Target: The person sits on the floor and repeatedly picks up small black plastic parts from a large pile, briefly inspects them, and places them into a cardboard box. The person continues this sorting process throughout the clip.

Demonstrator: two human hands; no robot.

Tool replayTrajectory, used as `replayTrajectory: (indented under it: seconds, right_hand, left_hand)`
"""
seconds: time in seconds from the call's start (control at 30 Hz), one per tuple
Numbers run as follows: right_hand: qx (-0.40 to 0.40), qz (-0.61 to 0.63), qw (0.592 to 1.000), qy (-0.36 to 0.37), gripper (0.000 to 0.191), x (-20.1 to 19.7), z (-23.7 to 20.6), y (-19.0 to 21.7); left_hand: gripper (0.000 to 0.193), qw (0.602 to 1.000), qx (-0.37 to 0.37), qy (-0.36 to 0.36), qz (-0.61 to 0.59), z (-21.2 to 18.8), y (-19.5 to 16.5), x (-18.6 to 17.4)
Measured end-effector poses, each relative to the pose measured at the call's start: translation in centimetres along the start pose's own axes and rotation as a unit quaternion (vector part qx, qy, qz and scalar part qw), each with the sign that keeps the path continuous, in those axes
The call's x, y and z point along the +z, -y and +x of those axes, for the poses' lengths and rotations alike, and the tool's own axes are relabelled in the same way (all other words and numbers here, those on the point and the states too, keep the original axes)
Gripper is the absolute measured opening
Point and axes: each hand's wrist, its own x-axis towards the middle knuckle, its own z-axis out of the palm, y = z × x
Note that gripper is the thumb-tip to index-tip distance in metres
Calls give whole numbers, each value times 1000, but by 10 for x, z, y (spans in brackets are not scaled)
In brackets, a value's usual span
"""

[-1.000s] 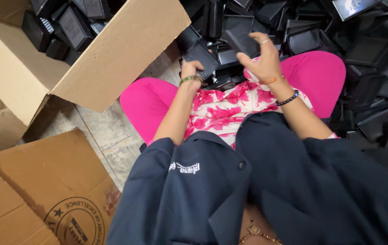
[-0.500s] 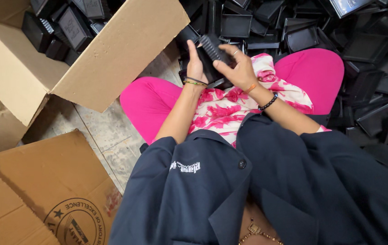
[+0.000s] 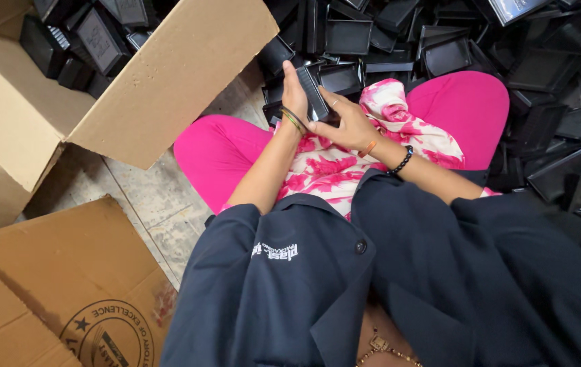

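Head view, only one. Person sat on the floor, pink trousers, floral tunic, dark blue jacket.

Both hands were together over the lap, at about 12 o'clock from the chest. Left hand (image 3: 295,92) stood upright, palm against the left edge of a black plastic tray (image 3: 315,92), green and gold bangles on that wrist. Right hand (image 3: 346,124) came in from 3 o'clock, fingers wrapped on the tray's lower right side. Both clamped on that one tray, which was held tilted on edge, above the knees and clear of the floor.

Right wrist carried an orange band and a black bead bracelet (image 3: 402,161).

From 12 to 3 o'clock: a heap of black trays (image 3: 549,81), loosely piled, touching the right knee.

At 10 o'clock: an open cardboard box (image 3: 12,115) with more black trays inside, its flap (image 3: 175,75) leaning out toward the left knee.

At 7 o'clock: flattened cardboard sheet (image 3: 53,272) with a round printed stamp, lying on the bare concrete floor (image 3: 148,204).
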Motion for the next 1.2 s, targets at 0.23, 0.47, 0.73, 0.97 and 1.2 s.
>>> replayTrajectory:
  seconds: [0.23, 0.47, 0.73, 0.97, 1.2]
  right_hand:
    - [85, 182, 978, -55, 54, 16, -1, -24]
    - [24, 33, 998, -44, 55, 15, 3, -1]
    - [-98, -223, 966, -87, 58, 7, 26, 15]
    - [119, 54, 990, -44, 34, -2, 12, 6]
    - [-21, -53, 998, 1, 46, -52, 35, -24]
  left_hand:
    - [67, 971, 191, 24, 143, -4, 1, -3]
    - [73, 976, 184, 22, 112, 3, 1, -10]
    - [77, 944, -132, 180, -242, 24, -14, -26]
    - [46, 903, 316, 44, 287, -1, -29, -40]
    - [52, 726, 588, -80, 348, -17, -133, -61]
